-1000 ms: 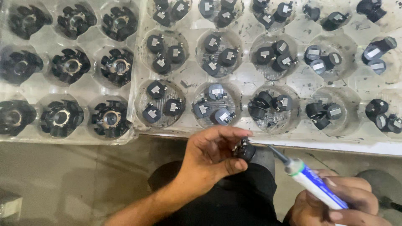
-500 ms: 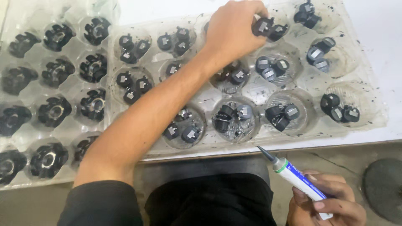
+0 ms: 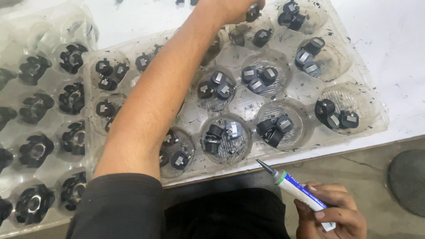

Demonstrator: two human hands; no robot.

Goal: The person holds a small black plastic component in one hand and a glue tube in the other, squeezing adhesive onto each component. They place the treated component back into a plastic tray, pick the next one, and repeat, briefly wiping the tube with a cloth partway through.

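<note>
- Left hand (image 3: pixel 230 8) is stretched far across the clear moulded plastic tray (image 3: pixel 376 106) to its far row, at the top edge of the head view; fingers mostly cut off by the frame, so cannot tell if they are pinched on anything or loose.
- A small black plastic part (image 3: pixel 253 13) sits right at the left hand's fingertips, touching or just under them; a grip cannot be confirmed.
- Left forearm runs diagonally over the tray's left cups, dark sleeve (image 3: pixel 117 206) at bottom left.
- Right hand (image 3: pixel 330 214) is low at bottom right, off the table edge, fingers wrapped tight around a white and blue squeeze tube with a grey tapered nozzle (image 3: pixel 294 186).
- Tube is tilted, nozzle tip pointing up-left toward the tray's near edge, near it but not touching.
- Hands are well apart, one at the top of the frame, one at the bottom.
- Tray's round cups each hold a few small black round caps with silver-grey square tops (image 3: pixel 259 76), loosely piled.
- Nearest cup to the nozzle holds a black cap cluster (image 3: pixel 221 135); next cup right holds another cluster (image 3: pixel 274 127).
- A second clear tray (image 3: pixel 11 57) lies at left, just beside the first, with one larger black ring-shaped part (image 3: pixel 35 150) per cup.
- White table top (image 3: pixel 389 40), speckled with black bits, carries both trays.
- A dark round object (image 3: pixel 407 179) is on the floor at right.
</note>
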